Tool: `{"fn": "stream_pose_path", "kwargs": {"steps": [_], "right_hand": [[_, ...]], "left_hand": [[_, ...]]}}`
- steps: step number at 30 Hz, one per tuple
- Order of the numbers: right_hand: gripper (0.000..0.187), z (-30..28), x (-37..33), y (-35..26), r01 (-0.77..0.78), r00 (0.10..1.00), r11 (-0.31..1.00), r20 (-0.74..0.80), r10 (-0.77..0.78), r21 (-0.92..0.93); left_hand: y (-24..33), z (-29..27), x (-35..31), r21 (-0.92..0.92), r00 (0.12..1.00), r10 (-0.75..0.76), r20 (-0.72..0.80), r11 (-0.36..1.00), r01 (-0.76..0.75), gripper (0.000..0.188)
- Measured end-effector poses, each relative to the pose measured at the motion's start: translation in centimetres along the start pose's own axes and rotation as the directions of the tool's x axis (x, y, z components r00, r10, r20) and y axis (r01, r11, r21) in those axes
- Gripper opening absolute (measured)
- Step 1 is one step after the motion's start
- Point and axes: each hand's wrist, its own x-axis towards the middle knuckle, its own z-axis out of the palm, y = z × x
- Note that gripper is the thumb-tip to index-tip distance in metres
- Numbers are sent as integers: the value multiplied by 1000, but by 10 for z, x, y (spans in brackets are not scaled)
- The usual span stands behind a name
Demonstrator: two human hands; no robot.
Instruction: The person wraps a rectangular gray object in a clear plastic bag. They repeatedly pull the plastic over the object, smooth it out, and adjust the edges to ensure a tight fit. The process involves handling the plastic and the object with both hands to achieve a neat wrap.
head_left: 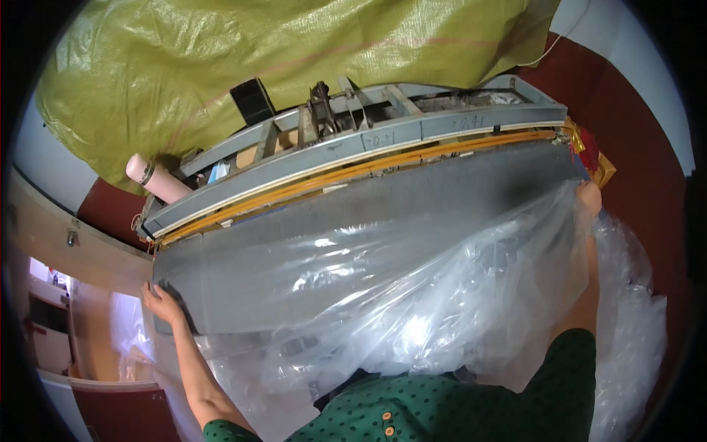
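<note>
A wide sheet of clear plastic film (479,272) is stretched over a long grey work surface (412,191) and hangs down in folds toward my body. At the right end of the surface, my right hand (589,197) is closed on the film's gathered edge. My left hand (162,303) is at the surface's left end, fingers curled in a pinch on the film's far left edge. Between the two hands the film shows glare and slanting creases. More loose film (630,324) hangs outside my right arm.
Behind the surface runs a grey metal frame (309,158) with orange strips (353,174) along its front. A pink bottle (158,179), a black phone (252,102) and a metal clamp-like part (322,107) rest on it. Yellow-green woven sheeting (294,44) covers a large bulk beyond.
</note>
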Motion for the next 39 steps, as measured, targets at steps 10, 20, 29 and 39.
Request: {"fn": "stream_pose_path", "kwargs": {"steps": [10,20,29,39], "right_hand": [[32,-4,-2,12,49,999,999,9,-49,12],[28,4,4,21,110,994,992,7,-111,58],[24,6,5,25,146,988,978,18,-150,151],[25,7,12,33,161,985,983,41,-165,88]], "left_hand": [[278,-190,-225,-489,-217,629,747,740,462,31],[298,-200,-218,-415,210,488,847,361,835,16],[247,-290,-103,-679,712,1,703,300,670,61],[207,-255,-160,-643,689,-416,593,272,716,26]]}}
